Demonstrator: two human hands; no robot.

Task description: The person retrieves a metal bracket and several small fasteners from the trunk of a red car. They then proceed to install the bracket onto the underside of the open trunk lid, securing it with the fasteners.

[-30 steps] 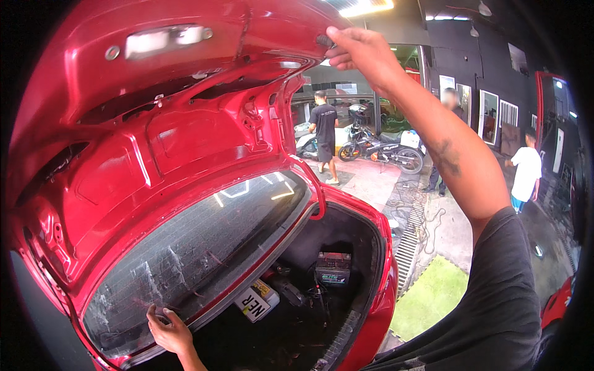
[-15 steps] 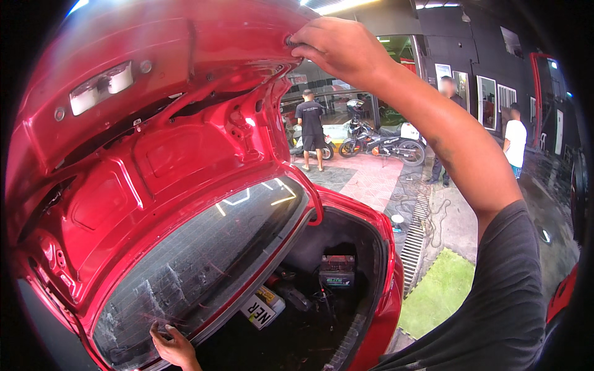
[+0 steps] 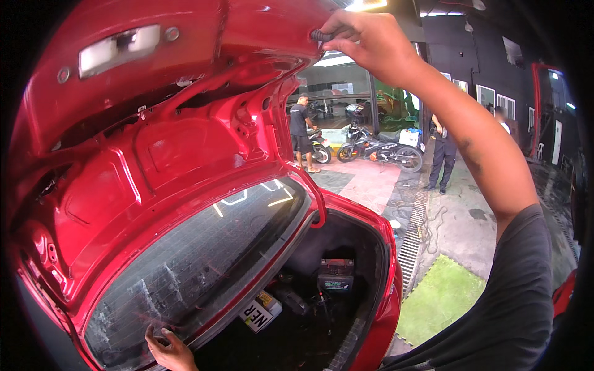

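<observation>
A red trunk lid (image 3: 167, 136) stands raised above the rear window (image 3: 204, 241) of a car. At the lid's upper right edge, my right hand (image 3: 374, 48) pinches a small black ribbed rubber bumper (image 3: 320, 35) between thumb and fingers; its far end meets the red panel. Whether that end sits in a hole, I cannot tell. Low down, my left hand (image 3: 170, 351) hovers by the lower part of the dusty glass, fingers slightly bent and apart, holding nothing. A white lamp housing (image 3: 117, 51) is set into the lid.
In the open trunk (image 3: 297, 235) lie a car battery (image 3: 336, 276), a licence plate (image 3: 258, 316) and dark cables. A green mat (image 3: 439, 297) and a drain grate (image 3: 413, 238) are on the floor at right. Motorcycles (image 3: 383, 148) and several people stand beyond.
The view has shifted a little. My right hand appears farther right, and more of the black rubber bumper shows between it and the lid. My left hand has hardly moved.
</observation>
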